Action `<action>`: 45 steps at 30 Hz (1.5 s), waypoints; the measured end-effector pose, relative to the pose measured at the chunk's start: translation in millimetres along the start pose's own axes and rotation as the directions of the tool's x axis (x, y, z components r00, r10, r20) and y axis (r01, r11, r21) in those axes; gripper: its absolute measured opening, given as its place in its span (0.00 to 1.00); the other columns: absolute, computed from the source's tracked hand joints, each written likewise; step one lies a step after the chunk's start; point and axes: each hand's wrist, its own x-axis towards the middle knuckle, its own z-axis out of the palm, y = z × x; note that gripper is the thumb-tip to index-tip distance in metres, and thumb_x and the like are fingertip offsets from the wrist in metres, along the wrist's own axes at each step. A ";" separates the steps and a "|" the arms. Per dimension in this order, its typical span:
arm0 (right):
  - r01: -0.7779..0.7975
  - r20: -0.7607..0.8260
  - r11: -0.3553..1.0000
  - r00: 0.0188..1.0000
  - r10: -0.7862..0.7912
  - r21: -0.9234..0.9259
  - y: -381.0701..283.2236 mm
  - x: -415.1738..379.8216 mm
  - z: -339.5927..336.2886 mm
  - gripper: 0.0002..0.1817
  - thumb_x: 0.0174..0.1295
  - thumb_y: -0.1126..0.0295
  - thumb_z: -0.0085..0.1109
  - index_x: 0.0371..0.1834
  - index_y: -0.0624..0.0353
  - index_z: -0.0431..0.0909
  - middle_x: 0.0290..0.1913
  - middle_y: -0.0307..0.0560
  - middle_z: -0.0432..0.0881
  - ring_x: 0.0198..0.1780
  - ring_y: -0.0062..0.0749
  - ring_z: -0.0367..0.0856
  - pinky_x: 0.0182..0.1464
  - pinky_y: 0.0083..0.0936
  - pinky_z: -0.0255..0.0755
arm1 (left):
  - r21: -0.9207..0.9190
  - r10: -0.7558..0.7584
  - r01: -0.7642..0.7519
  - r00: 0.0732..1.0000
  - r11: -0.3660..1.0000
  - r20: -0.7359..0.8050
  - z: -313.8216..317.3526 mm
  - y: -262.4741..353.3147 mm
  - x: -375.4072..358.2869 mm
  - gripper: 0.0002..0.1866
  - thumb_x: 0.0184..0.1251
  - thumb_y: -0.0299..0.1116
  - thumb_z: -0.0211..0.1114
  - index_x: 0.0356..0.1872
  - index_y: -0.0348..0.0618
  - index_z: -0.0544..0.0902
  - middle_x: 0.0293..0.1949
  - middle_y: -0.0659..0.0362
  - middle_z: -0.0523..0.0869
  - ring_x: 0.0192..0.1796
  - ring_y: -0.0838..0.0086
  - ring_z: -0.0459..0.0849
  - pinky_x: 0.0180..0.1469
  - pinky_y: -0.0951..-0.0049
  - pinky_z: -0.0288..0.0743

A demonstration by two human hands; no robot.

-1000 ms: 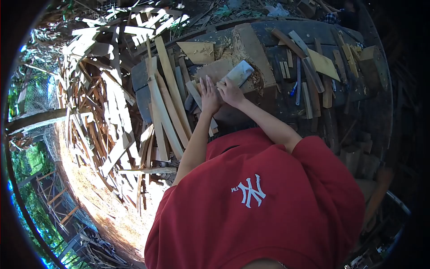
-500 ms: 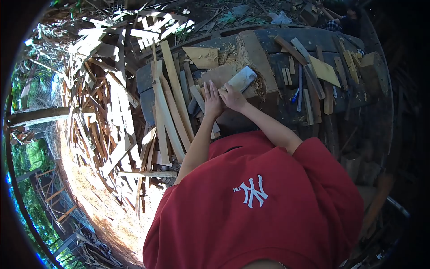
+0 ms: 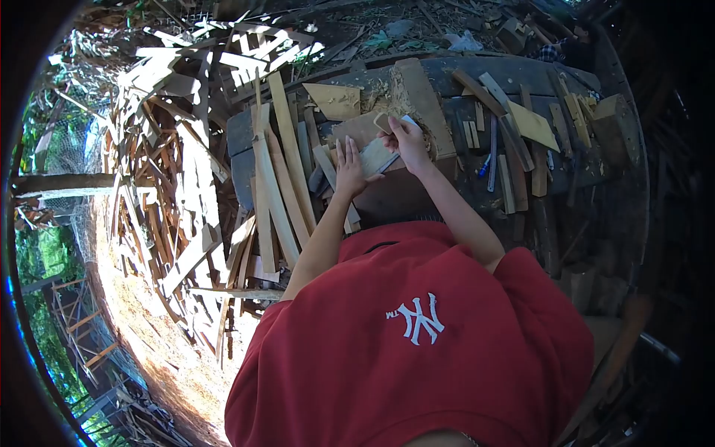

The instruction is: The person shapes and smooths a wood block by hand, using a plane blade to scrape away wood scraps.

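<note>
My left hand (image 3: 349,170) lies with its fingers stretched out on the near left end of a pale flat board (image 3: 377,157). The board rests slantwise on a wider brown wooden block (image 3: 363,125) on the bench. My right hand (image 3: 408,144) is over the board's far right part, its fingers closed on a small pale rectangular piece (image 3: 381,121) whose material I cannot make out. Part of the board is hidden by this hand. Beside it a thick plank (image 3: 428,104) with wood shavings runs away from me.
Long wood strips (image 3: 279,160) lean left of the bench (image 3: 242,134), by a large scrap pile (image 3: 175,149). On the right lie several sticks, a yellowish board (image 3: 532,127), a blue pen (image 3: 485,165) and a wooden block (image 3: 617,123). Another person (image 3: 577,51) is at the far right.
My right hand has come away from my left and moved up and right, now showing the small pale piece. My left hand stays near the board's left end, its thumb now spread.
</note>
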 end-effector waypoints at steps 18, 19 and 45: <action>0.106 0.397 0.853 0.851 -0.344 0.511 -147.1 -87.0 36.6 0.19 0.72 0.58 0.52 0.53 0.63 0.72 0.38 0.49 0.82 0.27 0.20 0.75 0.21 0.14 0.64 | 0.008 0.026 -0.026 1.000 1.000 0.001 3.6 -2.2 3.0 0.70 0.42 0.66 0.72 0.74 0.27 0.42 0.77 0.42 0.43 0.78 0.45 0.32 0.78 0.56 0.38; 0.111 0.395 0.863 0.855 -0.336 0.494 -149.3 -87.6 37.2 0.19 0.72 0.57 0.52 0.53 0.63 0.72 0.38 0.51 0.81 0.26 0.20 0.75 0.22 0.12 0.65 | 0.013 0.030 -0.030 1.000 0.999 -0.003 3.9 -2.1 3.1 0.70 0.43 0.66 0.72 0.74 0.27 0.42 0.77 0.42 0.43 0.78 0.45 0.32 0.78 0.55 0.38; 0.328 0.328 -0.016 0.937 -0.118 -0.944 66.1 36.4 -26.1 0.17 0.65 0.57 0.52 0.41 0.64 0.71 0.25 0.60 0.83 0.28 0.56 0.84 0.31 0.49 0.78 | -0.004 0.019 -0.019 1.000 1.000 -0.024 -2.1 2.4 3.6 0.70 0.42 0.64 0.74 0.74 0.27 0.42 0.77 0.41 0.44 0.78 0.42 0.33 0.77 0.52 0.43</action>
